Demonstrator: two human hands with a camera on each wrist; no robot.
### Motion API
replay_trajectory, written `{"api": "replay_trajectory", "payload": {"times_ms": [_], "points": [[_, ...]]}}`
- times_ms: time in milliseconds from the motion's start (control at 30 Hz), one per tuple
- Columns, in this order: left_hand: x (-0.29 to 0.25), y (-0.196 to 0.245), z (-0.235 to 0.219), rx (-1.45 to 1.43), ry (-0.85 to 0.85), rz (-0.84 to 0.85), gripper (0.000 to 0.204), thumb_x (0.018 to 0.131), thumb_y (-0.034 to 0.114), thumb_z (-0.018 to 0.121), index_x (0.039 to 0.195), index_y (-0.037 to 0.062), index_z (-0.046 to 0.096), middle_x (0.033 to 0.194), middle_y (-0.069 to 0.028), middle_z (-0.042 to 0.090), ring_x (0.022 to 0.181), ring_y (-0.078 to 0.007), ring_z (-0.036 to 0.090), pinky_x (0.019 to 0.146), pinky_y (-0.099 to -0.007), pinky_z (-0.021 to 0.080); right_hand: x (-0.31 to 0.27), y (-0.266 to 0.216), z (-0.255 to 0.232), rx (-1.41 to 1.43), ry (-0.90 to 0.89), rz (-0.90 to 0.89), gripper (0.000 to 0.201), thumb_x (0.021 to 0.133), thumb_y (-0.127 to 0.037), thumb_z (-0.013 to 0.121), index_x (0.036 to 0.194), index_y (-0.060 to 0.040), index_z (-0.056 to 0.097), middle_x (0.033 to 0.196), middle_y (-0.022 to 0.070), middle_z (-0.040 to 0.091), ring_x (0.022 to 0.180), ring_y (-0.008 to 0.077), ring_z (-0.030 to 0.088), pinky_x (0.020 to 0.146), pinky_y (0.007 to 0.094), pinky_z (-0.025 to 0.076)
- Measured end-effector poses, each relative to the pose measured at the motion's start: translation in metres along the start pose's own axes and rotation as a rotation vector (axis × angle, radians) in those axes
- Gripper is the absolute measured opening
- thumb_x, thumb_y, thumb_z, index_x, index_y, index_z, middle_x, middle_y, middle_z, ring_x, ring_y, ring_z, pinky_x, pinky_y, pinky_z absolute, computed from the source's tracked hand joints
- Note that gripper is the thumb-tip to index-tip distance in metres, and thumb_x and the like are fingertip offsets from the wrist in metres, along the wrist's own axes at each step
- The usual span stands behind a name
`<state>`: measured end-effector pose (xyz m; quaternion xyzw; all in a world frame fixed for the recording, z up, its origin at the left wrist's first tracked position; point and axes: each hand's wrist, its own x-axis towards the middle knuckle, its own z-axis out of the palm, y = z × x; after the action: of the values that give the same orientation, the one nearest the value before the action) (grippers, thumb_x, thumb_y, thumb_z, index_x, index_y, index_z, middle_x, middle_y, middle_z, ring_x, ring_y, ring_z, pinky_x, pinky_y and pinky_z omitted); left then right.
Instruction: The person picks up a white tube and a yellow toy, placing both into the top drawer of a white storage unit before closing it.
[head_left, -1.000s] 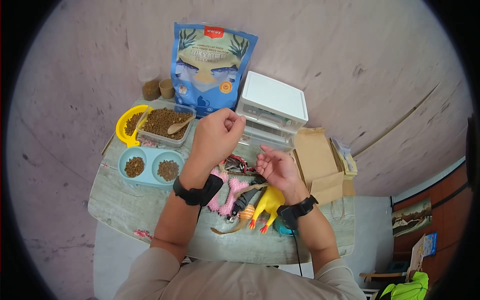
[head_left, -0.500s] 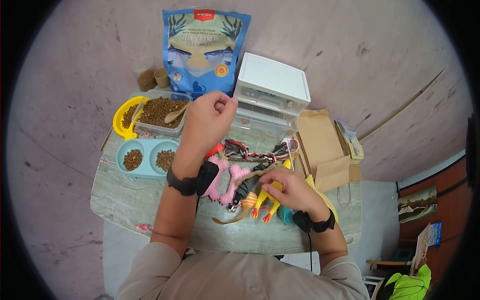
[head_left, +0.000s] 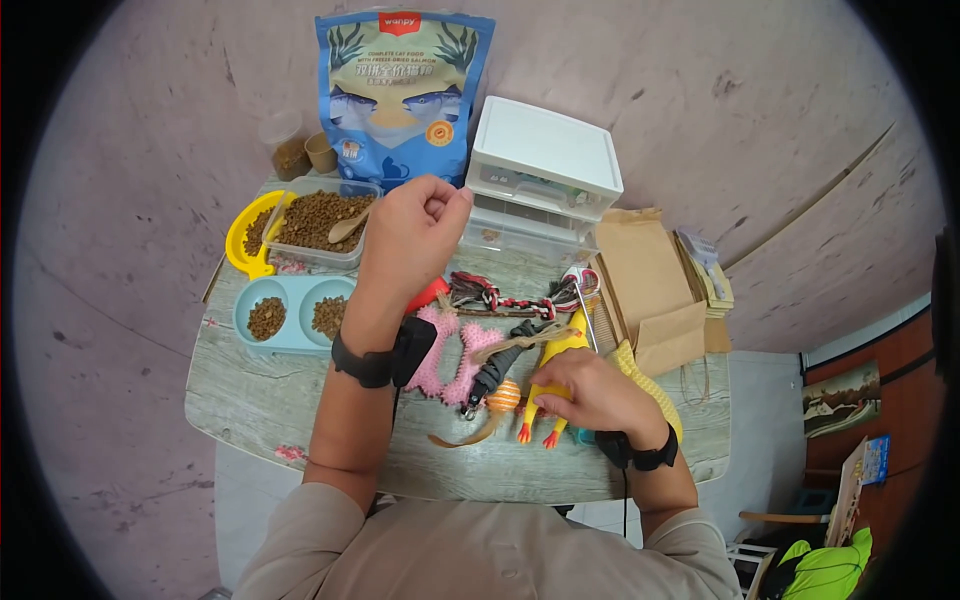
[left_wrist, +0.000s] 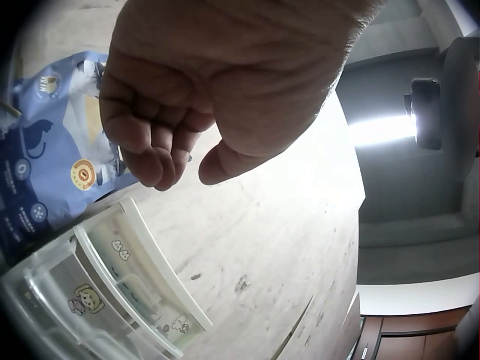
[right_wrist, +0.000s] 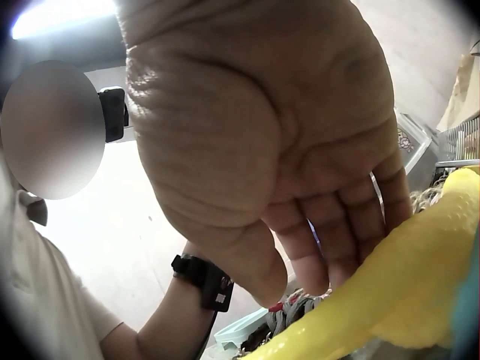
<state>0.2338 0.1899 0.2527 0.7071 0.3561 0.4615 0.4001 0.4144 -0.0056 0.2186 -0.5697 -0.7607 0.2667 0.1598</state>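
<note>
In the head view, the left hand (head_left: 412, 236) is raised in front of the white drawer box (head_left: 548, 150) and the blue cat food bag (head_left: 398, 100). Its fingers hang loosely curled, and the left wrist view shows the palm (left_wrist: 217, 82) holding nothing. Over the legs of a yellow rubber chicken (head_left: 563, 348) is the right hand (head_left: 602, 398). From the right wrist, its relaxed, nearly straight fingers (right_wrist: 319, 232) reach down behind the yellow chicken (right_wrist: 397, 277); whether they touch it I cannot tell. Left of this hand lie an orange striped ball (head_left: 503, 396) and a dark grey strap (head_left: 495, 370).
Pink spiky toy (head_left: 428, 365), rope toy (head_left: 500, 297) and brown paper bags (head_left: 645, 280) lie on the table (head_left: 260, 405). At left are a blue double bowl (head_left: 288, 290), a kibble container (head_left: 325, 262) with a wooden spoon, and a yellow bowl (head_left: 236, 237).
The right hand has turned palm down and moved lower and rightward, over the chicken's legs. The left hand stays raised and loosely curled; the head view has shifted, showing more of the toys.
</note>
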Motion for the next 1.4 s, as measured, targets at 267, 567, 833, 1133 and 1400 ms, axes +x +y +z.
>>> {"api": "replay_trajectory", "payload": {"times_ms": [267,567,833,1133,1400], "points": [[0.001,-0.001,-0.001,0.046,0.010,0.001,0.026,0.084,0.023,0.065,0.082,-0.0021,0.065,0.062,-0.0054,0.062,0.053,-0.0104,0.054,0.053,-0.0251,0.044,0.007,-0.007,-0.012,-0.037,0.031,0.094,0.028,0.078,-0.014,0.069,0.102,-0.0010,0.063,0.091,0.0155,0.065,0.088,0.0331,0.062,0.079,0.0399,0.049],[0.002,-0.001,0.000,0.066,0.006,-0.015,0.026,0.084,0.024,0.065,0.082,-0.0019,0.065,0.063,-0.0059,0.063,0.054,-0.0110,0.056,0.054,-0.0256,0.045,0.026,-0.012,-0.015,-0.066,0.025,-0.108,0.033,0.075,-0.014,0.072,0.104,-0.0026,0.063,0.095,0.0136,0.065,0.091,0.0338,0.060,0.080,0.0408,0.048],[0.002,0.000,0.001,0.069,0.007,-0.001,0.022,0.086,0.019,0.065,0.081,-0.0026,0.063,0.060,0.0041,0.051,0.056,-0.0026,0.040,0.051,-0.0211,0.035,0.049,-0.012,-0.005,-0.166,-0.061,-0.102,0.034,0.071,-0.009,0.071,0.104,-0.0031,0.062,0.097,0.0120,0.063,0.093,0.0325,0.060,0.080,0.0410,0.047],[0.002,-0.003,0.001,0.063,0.016,0.001,0.023,0.086,0.019,0.065,0.080,-0.0027,0.063,0.060,0.0037,0.050,0.056,-0.0030,0.040,0.050,-0.0213,0.034,0.056,-0.003,0.013,-0.304,-0.034,-0.147,0.033,0.073,-0.007,0.066,0.106,-0.0095,0.066,0.095,0.0091,0.062,0.095,0.0281,0.060,0.084,0.0394,0.045],[0.002,-0.003,0.001,0.071,0.010,0.003,0.022,0.086,0.019,0.065,0.081,-0.0025,0.063,0.060,0.0039,0.051,0.056,-0.0026,0.040,0.051,-0.0212,0.035,0.060,-0.001,0.016,-0.354,-0.011,-0.170,0.032,0.072,-0.005,0.065,0.103,-0.0118,0.067,0.093,0.0096,0.059,0.095,0.0295,0.058,0.087,0.0395,0.043]]}}
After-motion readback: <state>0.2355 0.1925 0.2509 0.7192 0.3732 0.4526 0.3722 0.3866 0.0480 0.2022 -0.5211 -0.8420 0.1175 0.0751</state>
